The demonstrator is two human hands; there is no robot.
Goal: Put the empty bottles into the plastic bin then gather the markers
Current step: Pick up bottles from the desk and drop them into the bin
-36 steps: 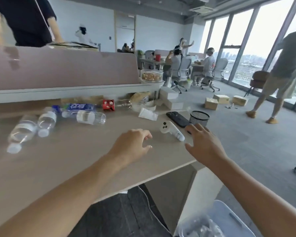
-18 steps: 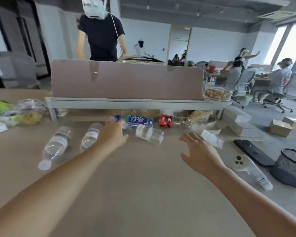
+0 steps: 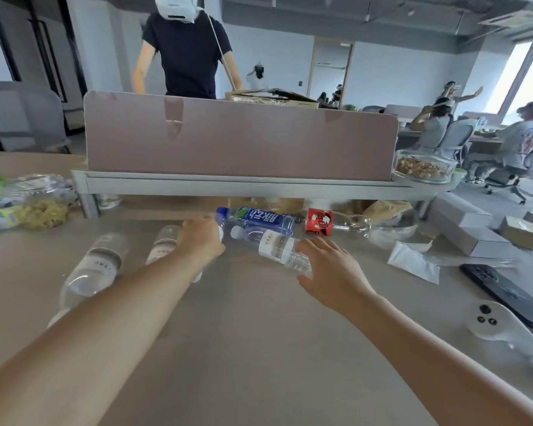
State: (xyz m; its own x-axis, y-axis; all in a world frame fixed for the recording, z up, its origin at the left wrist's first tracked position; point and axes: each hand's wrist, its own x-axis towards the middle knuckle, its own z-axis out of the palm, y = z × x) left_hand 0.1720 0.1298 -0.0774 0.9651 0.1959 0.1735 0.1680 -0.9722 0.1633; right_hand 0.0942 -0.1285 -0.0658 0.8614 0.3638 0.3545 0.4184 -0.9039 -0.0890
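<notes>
Several empty bottles lie on the desk. A blue-labelled bottle (image 3: 256,219) lies under the shelf, with a clear white-labelled bottle (image 3: 274,249) in front of it. Two more clear bottles (image 3: 96,272) (image 3: 165,242) lie to the left. My left hand (image 3: 200,238) is at the cap end of the blue-labelled bottle with its fingers curled down; its grip is hidden. My right hand (image 3: 330,272) is spread open and touches the base end of the white-labelled bottle. No plastic bin or markers are in view.
A red-labelled glass bottle (image 3: 319,222) lies by the blue one. A low shelf (image 3: 197,184) with a pink divider overhangs the back of the desk. To the right lie a phone (image 3: 502,290), a white controller (image 3: 499,324) and a white pouch (image 3: 413,265). Food bags (image 3: 28,204) sit left. A person stands behind the divider.
The view turned left, away from the desk corner and the bin. Both hands reached forward from the desk edge to the bottles; the right hand now touches the white-labelled bottle.
</notes>
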